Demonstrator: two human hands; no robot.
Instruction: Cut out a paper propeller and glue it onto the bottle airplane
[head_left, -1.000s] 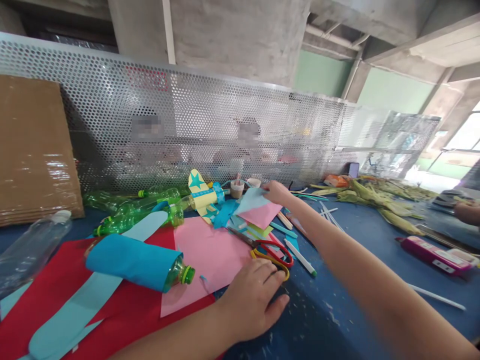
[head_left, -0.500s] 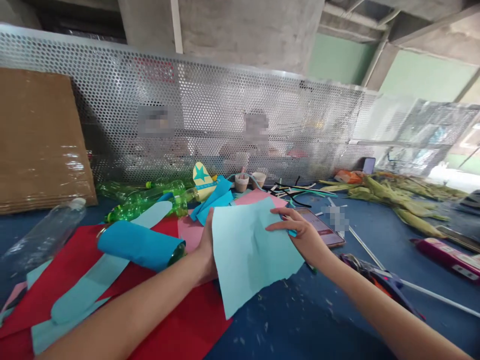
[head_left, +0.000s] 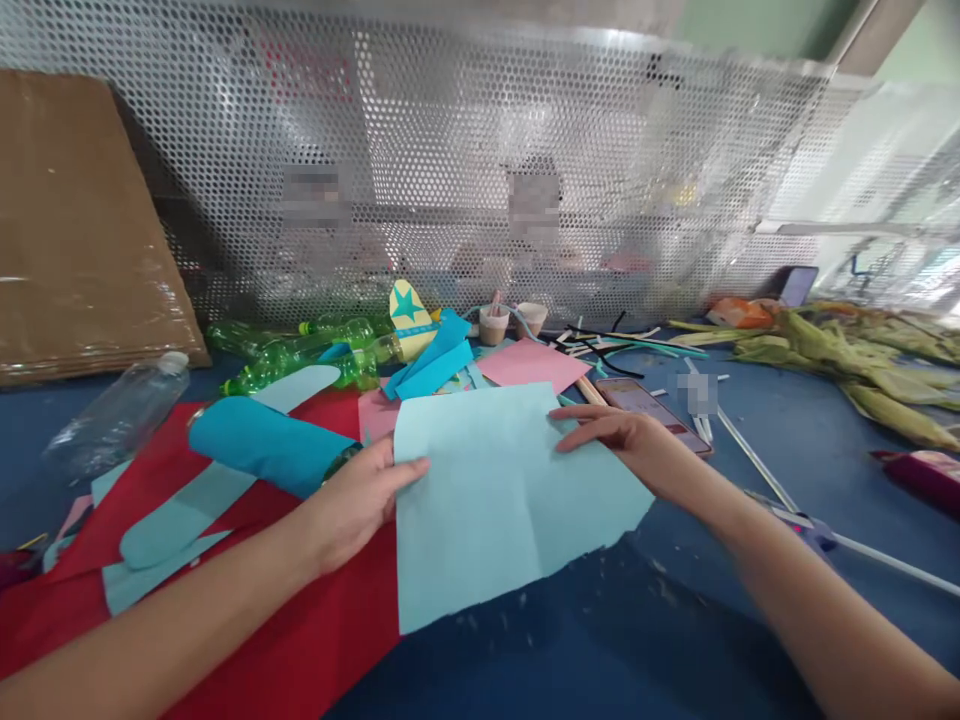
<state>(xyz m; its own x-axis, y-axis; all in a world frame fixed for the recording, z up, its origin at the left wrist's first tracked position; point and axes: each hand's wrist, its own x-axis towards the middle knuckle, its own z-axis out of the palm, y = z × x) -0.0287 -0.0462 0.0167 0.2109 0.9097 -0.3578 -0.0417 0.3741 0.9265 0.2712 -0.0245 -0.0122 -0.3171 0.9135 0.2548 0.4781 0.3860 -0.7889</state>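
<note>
The blue table (head_left: 585, 650) stands against a perforated metal screen (head_left: 465, 130); cardboard (head_left: 75, 220) leans at far left. The left hand (head_left: 352, 505) reaches in low from the left, forearm over the red sheet (head_left: 300, 650). Its thumb lies on top of the light blue paper (head_left: 495, 490) at the left edge; the other fingers are curled below, pinching the sheet. Just behind these fingers lies a blue-wrapped bottle (head_left: 262, 445). The right hand (head_left: 637, 445) extends from the right, fingers straight and close together, pressing flat on the paper's far right corner. A phone (head_left: 649, 405) lies just beyond those fingertips.
</note>
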